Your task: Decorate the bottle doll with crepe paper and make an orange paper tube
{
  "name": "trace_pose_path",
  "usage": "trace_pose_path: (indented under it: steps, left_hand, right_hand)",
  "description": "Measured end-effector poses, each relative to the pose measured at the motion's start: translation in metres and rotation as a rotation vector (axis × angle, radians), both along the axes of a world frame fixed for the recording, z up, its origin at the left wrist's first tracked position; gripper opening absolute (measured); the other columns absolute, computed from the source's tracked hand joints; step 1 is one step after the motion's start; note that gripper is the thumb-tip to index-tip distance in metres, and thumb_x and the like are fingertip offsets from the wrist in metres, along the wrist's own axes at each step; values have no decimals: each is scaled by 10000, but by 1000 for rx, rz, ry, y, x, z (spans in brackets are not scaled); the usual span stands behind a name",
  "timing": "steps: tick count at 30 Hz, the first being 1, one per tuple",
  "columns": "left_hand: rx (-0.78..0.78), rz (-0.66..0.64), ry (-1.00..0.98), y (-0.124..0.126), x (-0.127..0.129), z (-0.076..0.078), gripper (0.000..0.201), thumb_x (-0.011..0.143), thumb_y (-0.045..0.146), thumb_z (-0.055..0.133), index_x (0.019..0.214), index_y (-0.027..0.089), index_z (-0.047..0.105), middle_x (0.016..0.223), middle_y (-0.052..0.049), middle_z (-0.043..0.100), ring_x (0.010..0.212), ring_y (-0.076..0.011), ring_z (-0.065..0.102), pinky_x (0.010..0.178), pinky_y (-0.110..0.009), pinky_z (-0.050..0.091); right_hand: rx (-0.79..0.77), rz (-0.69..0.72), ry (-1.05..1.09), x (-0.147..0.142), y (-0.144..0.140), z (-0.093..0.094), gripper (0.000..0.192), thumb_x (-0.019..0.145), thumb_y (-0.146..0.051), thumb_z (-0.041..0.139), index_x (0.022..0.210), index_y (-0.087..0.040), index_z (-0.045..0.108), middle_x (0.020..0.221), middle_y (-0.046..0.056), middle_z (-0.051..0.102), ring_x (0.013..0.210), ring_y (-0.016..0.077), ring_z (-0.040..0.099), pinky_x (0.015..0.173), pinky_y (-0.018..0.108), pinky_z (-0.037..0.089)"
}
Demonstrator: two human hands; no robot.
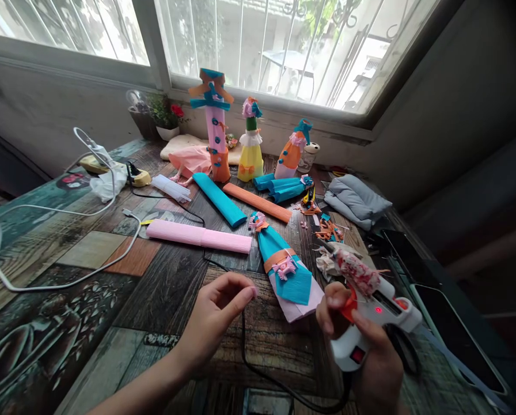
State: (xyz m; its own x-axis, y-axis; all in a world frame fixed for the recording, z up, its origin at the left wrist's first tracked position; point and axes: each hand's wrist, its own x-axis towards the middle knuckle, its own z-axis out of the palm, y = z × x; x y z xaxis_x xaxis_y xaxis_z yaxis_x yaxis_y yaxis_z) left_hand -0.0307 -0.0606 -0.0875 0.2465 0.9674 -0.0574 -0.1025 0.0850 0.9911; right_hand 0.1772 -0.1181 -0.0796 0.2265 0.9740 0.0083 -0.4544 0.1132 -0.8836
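Left hand point(219, 314), lower centre of the frame: thumb and index fingers pinched together, as we judged, on a small pink scrap point(254, 292) too tiny to read clearly. Right hand point(381, 360), lower right: fingers wrapped round a white glue gun point(370, 314), its red light lit, its nozzle aimed toward the upper left. We took the step in hand to be gluing on small paper trimmings; the next move, we reckoned, called for a dab of glue on the scrap, fingertips kept clear of the nozzle. The paper-dressed bottle shape point(293, 285) lay on the bench point(167, 271) just right of the frame's centre, wide end close to the right hand; whether they touched, we could not tell. We noted blue paper tapering to a narrow neck with pink and orange ruffles, an orange band, a crumpled pink bow, a blue pointed flap, pale pink at the base. A pink paper roll point(197, 237) lay left of its neck; an upright yellow-skirted bottle point(250, 158) stood at upper centre.
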Motion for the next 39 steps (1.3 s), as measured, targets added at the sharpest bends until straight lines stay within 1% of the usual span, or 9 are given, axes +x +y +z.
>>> trace_pose_path:
  steps: [9, 14, 17, 23, 27, 30, 33, 35, 39]
  left_hand:
    - [32, 2, -49, 1, 1, 1, 87, 770, 236, 685, 695, 195, 667, 735, 15, 642, 737, -121, 577, 706, -187, 454]
    - [75, -63, -112, 0, 1, 4, 75, 785, 195, 670, 710, 191, 671, 871, -16, 675, 852, -147, 613, 771, -209, 473]
    - [122, -104, -125, -1, 4, 5, 80, 811, 172, 646, 739, 191, 676, 925, -43, 678, 1011, -188, 596, 843, -239, 460]
    - [164, -267, -287, 8, 23, 17, 68, 832, 179, 624, 779, 184, 665, 1143, -92, 644, 1177, -243, 523, 902, -303, 441]
    - [187, -306, -286, 22, 40, 31, 87, 835, 200, 624, 758, 177, 656, 892, -80, 692, 1224, -245, 472, 937, -317, 422]
    - [165, -372, -277, 31, 52, 37, 107, 842, 230, 619, 755, 168, 629, 736, -48, 676, 1049, -216, 586, 835, -288, 466]
    - [109, -407, -269, 39, 61, 39, 129, 839, 265, 627, 785, 151, 600, 805, -49, 697, 744, -147, 634, 689, -255, 483]
    - [113, -405, -220, 46, 65, 40, 159, 834, 292, 631, 795, 145, 583, 868, -70, 709, 708, -137, 630, 663, -251, 480]
    - [237, -336, -24, 63, 63, 44, 239, 814, 381, 625, 789, 150, 569, 817, -61, 696, 737, -160, 629, 682, -268, 483]
  right_hand:
    - [39, 67, 59, -3, -3, 1, 177, 767, -348, 563, 747, -176, 602, 691, 5, 457, 563, 131, 414, 537, 292, 286]
    - [31, 273, 147, -6, -4, 2, 211, 747, -375, 562, 719, -171, 604, 672, 12, 449, 535, 129, 390, 525, 300, 259]
    - [36, 398, 208, -10, -5, 1, 224, 729, -392, 577, 715, -171, 617, 680, 11, 441, 526, 123, 389, 516, 296, 245]
    - [64, 501, 363, -14, -4, -5, 218, 733, -387, 567, 725, -183, 643, 686, -8, 423, 487, 98, 375, 495, 280, 226]
    - [94, 509, 449, -12, -1, -3, 223, 743, -382, 550, 723, -184, 651, 682, -16, 418, 459, 81, 331, 492, 270, 238]
    - [123, 485, 489, -9, 2, 0, 226, 743, -377, 550, 713, -179, 653, 684, -15, 424, 455, 77, 318, 493, 263, 252]
    - [140, 450, 517, -3, 3, 4, 224, 742, -368, 545, 699, -174, 648, 680, -16, 424, 451, 74, 312, 488, 254, 261]
    - [150, 418, 522, 1, 4, 6, 223, 737, -366, 543, 689, -171, 638, 678, -16, 424, 452, 75, 315, 488, 251, 270]
    - [158, 351, 508, 8, 3, 11, 212, 715, -368, 557, 664, -170, 614, 659, -16, 412, 459, 84, 313, 482, 251, 280]
